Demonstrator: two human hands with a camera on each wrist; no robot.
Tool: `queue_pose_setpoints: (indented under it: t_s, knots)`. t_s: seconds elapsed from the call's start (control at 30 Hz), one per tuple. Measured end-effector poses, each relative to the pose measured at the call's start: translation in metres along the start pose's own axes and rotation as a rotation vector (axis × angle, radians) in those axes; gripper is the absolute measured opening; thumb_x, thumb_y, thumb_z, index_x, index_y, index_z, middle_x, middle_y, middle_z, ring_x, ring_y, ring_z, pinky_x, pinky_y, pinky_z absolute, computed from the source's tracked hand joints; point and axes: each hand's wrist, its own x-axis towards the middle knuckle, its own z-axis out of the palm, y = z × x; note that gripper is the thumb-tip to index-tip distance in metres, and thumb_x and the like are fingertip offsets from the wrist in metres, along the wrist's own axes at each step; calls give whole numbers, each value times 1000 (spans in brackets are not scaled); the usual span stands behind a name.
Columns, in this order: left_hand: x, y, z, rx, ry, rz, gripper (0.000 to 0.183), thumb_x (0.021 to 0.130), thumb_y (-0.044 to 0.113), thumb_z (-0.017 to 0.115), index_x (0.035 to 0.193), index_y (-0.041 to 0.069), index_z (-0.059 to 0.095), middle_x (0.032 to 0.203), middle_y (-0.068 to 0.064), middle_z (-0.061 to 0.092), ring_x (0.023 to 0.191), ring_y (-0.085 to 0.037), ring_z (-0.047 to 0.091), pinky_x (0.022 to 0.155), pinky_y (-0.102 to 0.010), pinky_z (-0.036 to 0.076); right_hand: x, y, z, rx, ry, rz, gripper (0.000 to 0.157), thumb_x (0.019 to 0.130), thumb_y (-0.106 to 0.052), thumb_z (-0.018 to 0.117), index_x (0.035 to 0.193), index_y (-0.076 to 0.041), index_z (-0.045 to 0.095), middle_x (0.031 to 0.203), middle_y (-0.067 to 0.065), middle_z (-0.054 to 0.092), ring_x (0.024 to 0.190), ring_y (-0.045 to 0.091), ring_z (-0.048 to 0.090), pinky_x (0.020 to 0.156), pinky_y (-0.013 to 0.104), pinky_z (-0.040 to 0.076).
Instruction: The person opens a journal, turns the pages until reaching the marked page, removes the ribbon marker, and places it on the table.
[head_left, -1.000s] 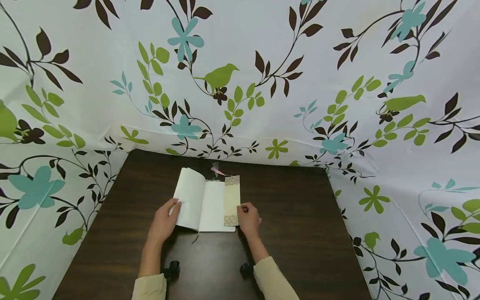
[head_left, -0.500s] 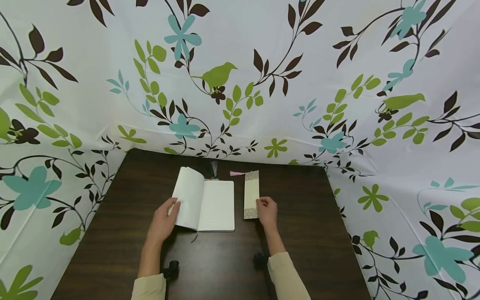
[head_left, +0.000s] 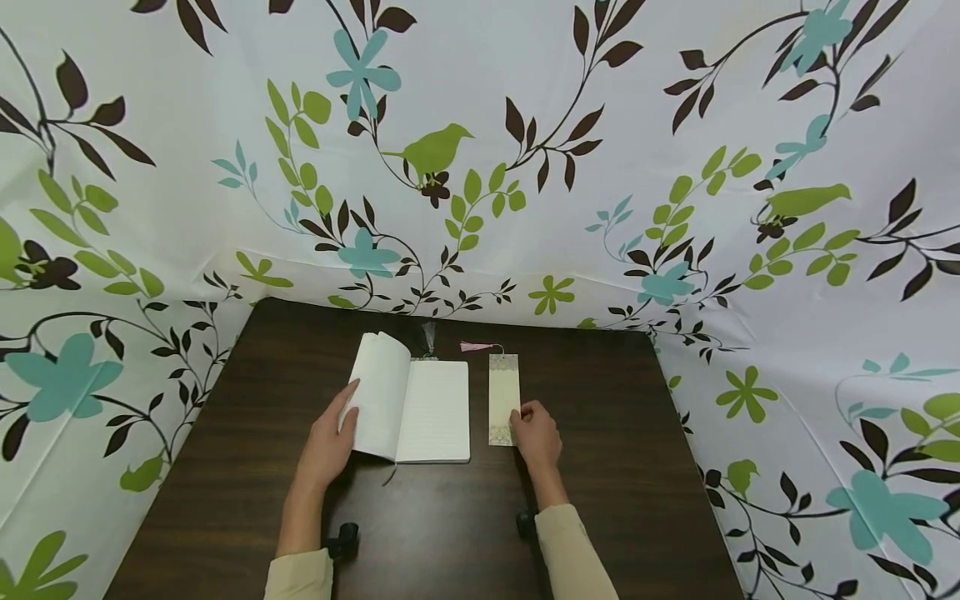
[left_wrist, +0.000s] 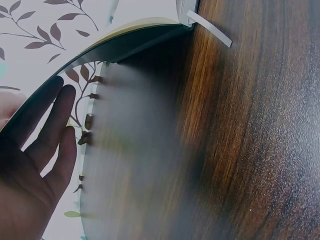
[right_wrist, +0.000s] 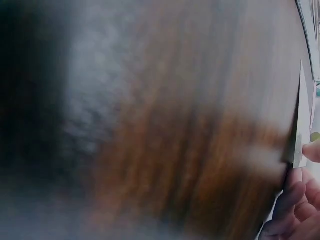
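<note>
An open notebook [head_left: 435, 417] lies on the table, its left side raised and its right page lined. My left hand [head_left: 328, 437] holds that raised side, thumb over the pages. In the left wrist view, several fingers of the left hand [left_wrist: 42, 155] stretch along the dark cover [left_wrist: 125, 45]. Right of the notebook is a cream bookmark [head_left: 504, 396] with patterned ends and a pink tassel [head_left: 476, 347]. My right hand [head_left: 538, 435] pinches its lower right edge. The right wrist view catches the right hand [right_wrist: 300, 205] and the bookmark [right_wrist: 301, 120] only at its edge.
A second, grey tassel [head_left: 428, 337] sticks out above the notebook's top edge. A thin ribbon [head_left: 389, 476] hangs from its lower spine. The dark wooden table [head_left: 600, 433] meets a patterned cloth [head_left: 555, 250] at the back and sides.
My right hand has carried the bookmark off the notebook's right page to the right, then brought it slightly nearer me. The left hand stays on the raised side, its fingers slightly shifted.
</note>
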Motion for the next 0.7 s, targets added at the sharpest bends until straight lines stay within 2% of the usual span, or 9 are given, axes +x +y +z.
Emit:
queue_pose_setpoints:
  t_s: [0.1, 0.27, 0.37, 0.43, 0.47, 0.53, 0.6, 0.7]
  knots:
    - [-1, 0, 0, -11, 2, 1, 56, 118, 31, 40, 173, 26, 27, 177, -16, 30, 163, -41, 29, 128, -67, 27, 0, -2, 0, -21, -6, 4, 22, 103, -34, 71, 114, -15, 73, 89, 1, 72, 66, 20, 61, 60, 43, 45]
    - [-3, 1, -1, -22, 7, 1, 61, 118, 31, 39, 175, 32, 15, 179, -13, 24, 164, -40, 28, 129, -66, 26, 0, -6, -2, -33, -31, 19, 27, 103, -33, 71, 123, -15, 70, 86, 4, 69, 61, 23, 58, 56, 41, 42]
    - [-4, 1, -1, -29, -6, -5, 63, 119, 33, 36, 175, 33, 8, 181, -11, 19, 165, -41, 24, 129, -66, 24, 1, -4, -1, -1, -29, 30, 28, 105, -35, 68, 125, -16, 69, 87, 3, 70, 61, 22, 57, 56, 39, 41]
    - [-5, 1, -1, -35, -21, -9, 63, 119, 33, 34, 175, 32, 6, 181, -11, 17, 166, -41, 21, 129, -67, 22, 1, -5, -1, 47, -2, 4, 25, 106, -35, 66, 122, -16, 71, 87, 2, 69, 61, 20, 57, 58, 38, 42]
    - [-4, 1, -1, -37, -26, -9, 63, 119, 34, 33, 175, 31, 6, 181, -11, 16, 166, -41, 20, 129, -68, 21, -1, -7, -2, 72, 15, -30, 23, 107, -34, 65, 120, -16, 71, 85, 2, 67, 60, 18, 55, 58, 37, 42]
    - [-4, 1, -1, -43, -34, -2, 62, 119, 32, 32, 175, 29, 6, 181, -13, 16, 166, -42, 20, 129, -69, 21, -6, -14, -1, 97, 49, -162, 17, 108, -30, 64, 114, -16, 73, 78, -1, 63, 57, 15, 51, 58, 34, 41]
    - [-4, 1, -2, -42, -38, 4, 62, 119, 30, 32, 176, 27, 6, 181, -15, 16, 165, -44, 20, 128, -70, 22, -14, -25, 1, 80, 49, -351, 13, 107, -25, 66, 110, -16, 75, 73, -3, 61, 56, 11, 50, 58, 32, 44]
    - [-3, 2, -3, -41, -55, 1, 61, 119, 28, 31, 176, 27, 7, 181, -15, 16, 165, -44, 20, 128, -70, 22, -27, -43, 7, -32, 23, -646, 9, 104, -21, 69, 107, -18, 78, 77, -7, 65, 64, 8, 57, 63, 30, 51]
